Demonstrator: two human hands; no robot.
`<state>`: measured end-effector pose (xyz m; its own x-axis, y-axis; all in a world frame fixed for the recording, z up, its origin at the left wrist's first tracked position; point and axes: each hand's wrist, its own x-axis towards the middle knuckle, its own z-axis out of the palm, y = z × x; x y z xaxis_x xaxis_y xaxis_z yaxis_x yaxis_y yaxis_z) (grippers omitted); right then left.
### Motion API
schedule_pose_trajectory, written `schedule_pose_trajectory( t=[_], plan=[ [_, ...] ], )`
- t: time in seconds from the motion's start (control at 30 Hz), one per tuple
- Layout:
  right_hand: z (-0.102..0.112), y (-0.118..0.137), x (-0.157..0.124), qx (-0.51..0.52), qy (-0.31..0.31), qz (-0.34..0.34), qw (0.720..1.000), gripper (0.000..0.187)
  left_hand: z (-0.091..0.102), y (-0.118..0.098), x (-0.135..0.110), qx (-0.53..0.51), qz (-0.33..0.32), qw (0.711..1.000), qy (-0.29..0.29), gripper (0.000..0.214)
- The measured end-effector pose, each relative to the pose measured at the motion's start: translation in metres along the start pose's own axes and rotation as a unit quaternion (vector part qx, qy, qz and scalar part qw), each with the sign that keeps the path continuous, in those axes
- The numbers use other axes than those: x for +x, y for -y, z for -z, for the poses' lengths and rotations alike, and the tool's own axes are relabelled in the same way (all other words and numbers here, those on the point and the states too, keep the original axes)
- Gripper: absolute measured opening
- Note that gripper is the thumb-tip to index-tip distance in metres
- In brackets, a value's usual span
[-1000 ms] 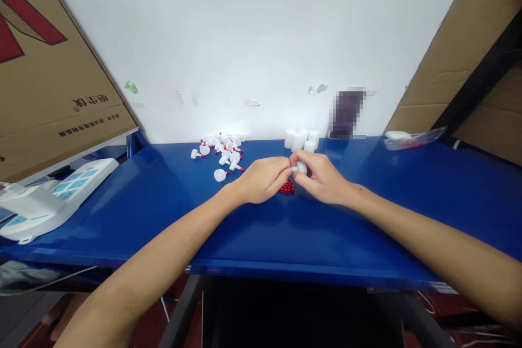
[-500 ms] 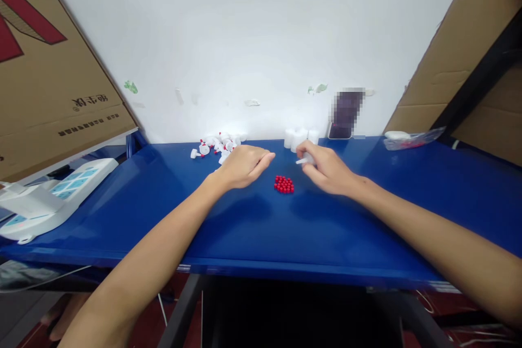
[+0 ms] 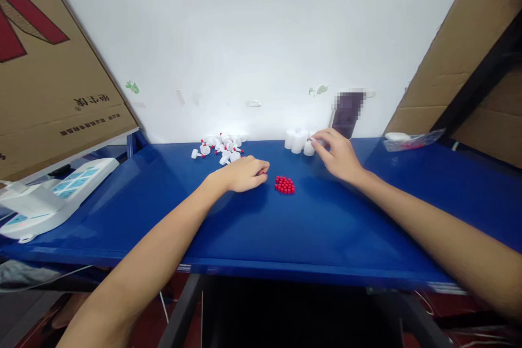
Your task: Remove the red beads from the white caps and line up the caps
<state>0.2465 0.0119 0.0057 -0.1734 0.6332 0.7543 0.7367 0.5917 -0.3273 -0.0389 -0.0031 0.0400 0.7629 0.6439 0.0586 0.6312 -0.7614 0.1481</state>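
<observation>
Sitting between left hand (image 3: 246, 174), pinching something red (image 3: 263, 173), and right hand (image 3: 337, 155), grip unclear beside white cylinders (image 3: 297, 142), are red caps (image 3: 284, 185).

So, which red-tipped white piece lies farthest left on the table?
The white piece at the left edge of the pile, red tip pointing right; the others lie farther right.

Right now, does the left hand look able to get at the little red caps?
Probably yes: the left hand, apparently pinching something red, is beside the red caps with no object between them, and the right hand is out of the way by the white pieces.
</observation>
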Motion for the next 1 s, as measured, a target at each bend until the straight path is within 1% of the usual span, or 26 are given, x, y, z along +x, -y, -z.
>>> schedule_pose_trajectory(
  t=[0.1, 0.23, 0.4, 0.47, 0.57, 0.63, 0.7, 0.9, 1.0],
  plan=[
    [0.000, 0.000, 0.000, 0.011, -0.020, 0.003, 1.000, 0.023, 0.000, -0.003, 0.000, 0.013, 0.012, 0.999, 0.026, 0.019],
    [-0.001, -0.006, 0.000, 0.012, -0.062, -0.021, 0.998, 0.025, -0.001, -0.006, 0.002, 0.028, 0.028, 0.998, 0.047, 0.023],
    [-0.002, -0.023, 0.001, -0.002, -0.085, -0.078, 0.993, 0.023, -0.002, -0.004, 0.003, 0.053, 0.031, 0.997, 0.046, 0.045],
    [-0.002, -0.028, 0.002, 0.010, -0.090, -0.090, 0.992, 0.022, -0.002, -0.004, 0.003, 0.061, 0.037, 0.996, 0.044, 0.048],
    [-0.003, -0.031, 0.002, 0.001, -0.085, -0.063, 0.994, 0.015, -0.001, -0.005, 0.003, 0.071, 0.036, 0.996, 0.049, 0.039],
    [-0.003, -0.032, 0.002, -0.008, -0.074, -0.034, 0.997, 0.018, -0.002, -0.006, 0.003, 0.071, 0.035, 0.995, 0.056, 0.032],
    [-0.003, -0.032, 0.002, -0.011, -0.064, -0.020, 0.998, 0.024, -0.002, -0.007, 0.004, 0.066, 0.038, 0.995, 0.062, 0.029],
    [-0.004, -0.033, 0.001, -0.035, -0.073, -0.041, 0.996, 0.031, 0.000, -0.010, 0.002, 0.046, 0.061, 0.995, 0.068, 0.020],
    [-0.006, -0.034, 0.000, -0.051, -0.043, -0.041, 0.997, 0.038, 0.002, -0.011, 0.001, 0.034, 0.058, 0.995, 0.068, 0.014]
  ],
)
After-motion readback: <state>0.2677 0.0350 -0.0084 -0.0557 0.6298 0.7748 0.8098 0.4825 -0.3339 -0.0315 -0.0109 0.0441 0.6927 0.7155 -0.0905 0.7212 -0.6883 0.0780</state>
